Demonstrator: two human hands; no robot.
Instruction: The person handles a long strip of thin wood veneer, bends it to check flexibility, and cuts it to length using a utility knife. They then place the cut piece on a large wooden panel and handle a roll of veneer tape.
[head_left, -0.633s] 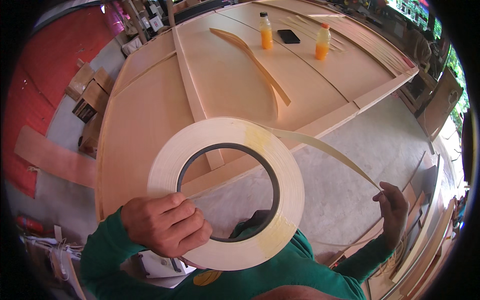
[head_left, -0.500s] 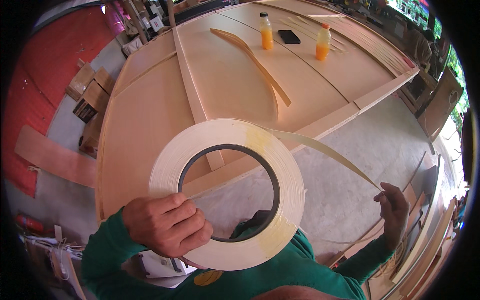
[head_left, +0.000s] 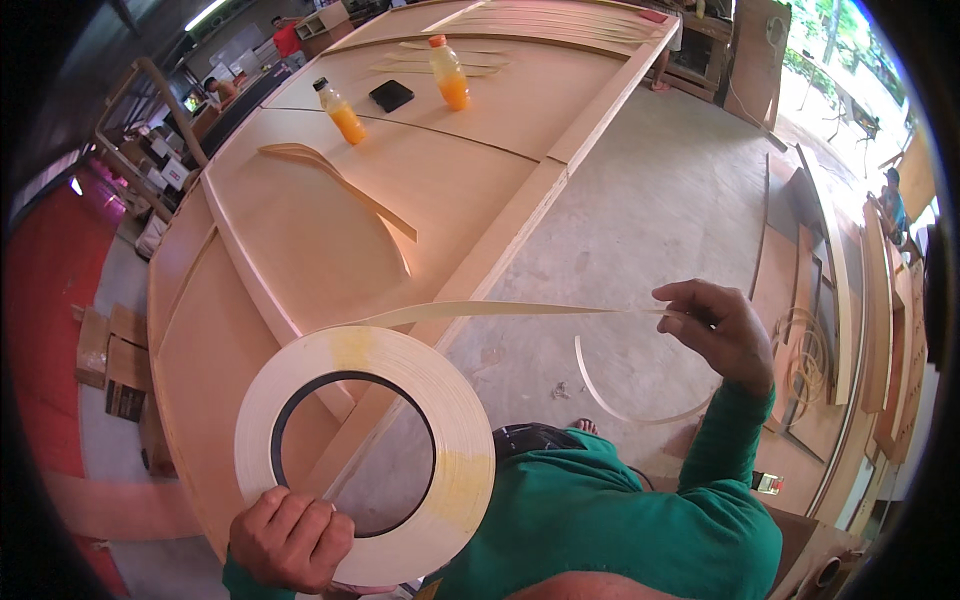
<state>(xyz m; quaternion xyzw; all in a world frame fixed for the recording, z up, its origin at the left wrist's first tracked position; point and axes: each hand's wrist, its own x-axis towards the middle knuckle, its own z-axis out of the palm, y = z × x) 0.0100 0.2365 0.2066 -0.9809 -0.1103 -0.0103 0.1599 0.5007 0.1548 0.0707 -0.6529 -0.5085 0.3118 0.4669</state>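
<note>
Straighter than before, the pale strip (head_left: 490, 309) runs from the roll (head_left: 464, 450) to the right hand (head_left: 722, 328) — its grip a narrow pinch. The left hand (head_left: 290, 541) clasps the roll's rim.

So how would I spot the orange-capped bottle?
Find the large wooden panel. Toward its far end lies a flat black object. Just right of it stands the bottle, its cap orange, unlike the dark-capped bottle at left.

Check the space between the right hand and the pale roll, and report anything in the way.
Nothing visible is: only a strip from the pale roll spans the gap, running to the right hand. The left hand holds the roll; both bottles stand farther off on the panel.
</note>
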